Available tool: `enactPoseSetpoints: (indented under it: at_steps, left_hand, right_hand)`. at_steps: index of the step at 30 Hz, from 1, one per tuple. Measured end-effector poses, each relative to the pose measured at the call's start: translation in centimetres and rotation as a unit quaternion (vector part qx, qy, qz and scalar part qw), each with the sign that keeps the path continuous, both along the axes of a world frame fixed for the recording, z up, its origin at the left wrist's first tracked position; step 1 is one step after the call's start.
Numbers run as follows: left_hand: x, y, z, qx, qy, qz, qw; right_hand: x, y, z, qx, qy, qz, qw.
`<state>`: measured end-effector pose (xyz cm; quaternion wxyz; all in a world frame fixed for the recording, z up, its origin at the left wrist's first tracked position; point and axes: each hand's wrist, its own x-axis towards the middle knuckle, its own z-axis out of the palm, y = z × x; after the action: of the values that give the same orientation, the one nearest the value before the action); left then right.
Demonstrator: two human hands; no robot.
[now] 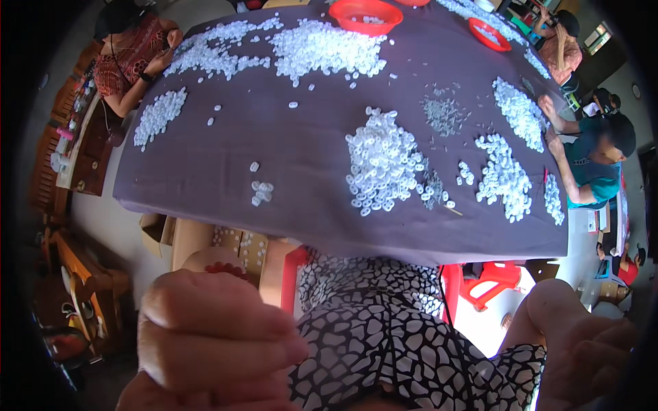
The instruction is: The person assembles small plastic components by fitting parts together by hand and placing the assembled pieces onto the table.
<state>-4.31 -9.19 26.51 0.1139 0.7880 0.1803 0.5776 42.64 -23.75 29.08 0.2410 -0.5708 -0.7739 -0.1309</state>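
My left hand [219, 339] is raised close to the camera at the lower left, its fingers curled together. Whatever those fingers may hold is hidden. At the lower right, dim and partly cut off, my right hand [593, 363] also has its fingers folded in; nothing can be made out in it. Both hands are away from the dark-covered table [301, 178]. Nearest to me on the cloth are a heap of small white oval plastic pieces [382, 161] with holes, a small cluster of the same pieces [261, 193], and small grey metal-looking bits [432, 188].
More white pieces [329, 49] lie farther back, near a red basin [366, 16]. Another pile of grey bits [444, 115] is right of the middle. One person [130, 58] sits at the left edge, another [603, 154] at the right. A red stool [490, 279] stands below the table.
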Motion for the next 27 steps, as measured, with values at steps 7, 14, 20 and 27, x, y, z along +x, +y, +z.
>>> enactPoseSetpoints:
  at_steps: [7, 14, 20, 27]
  left_hand:
    - [2.4, 1.7, -2.3, -0.089, -0.041, -0.060, 0.993]
    - [7.7, 2.4, -10.8, 0.018, -0.211, 0.106, 0.972]
    - [6.9, 4.8, -18.5, -0.124, 0.084, 0.127, 0.980]
    - [4.2, 0.7, -15.3, -0.383, -0.186, 0.010, 0.905]
  right_hand:
    - [-23.8, 12.3, -0.3, -0.028, 0.342, 0.108, 0.933]
    - [-22.3, 18.9, -15.8, 0.186, 0.488, 0.418, 0.743]
    - [-20.8, 18.5, -27.0, -0.069, 0.178, 0.193, 0.962]
    - [-19.7, 17.2, -21.6, -0.148, 0.506, 0.171, 0.833]
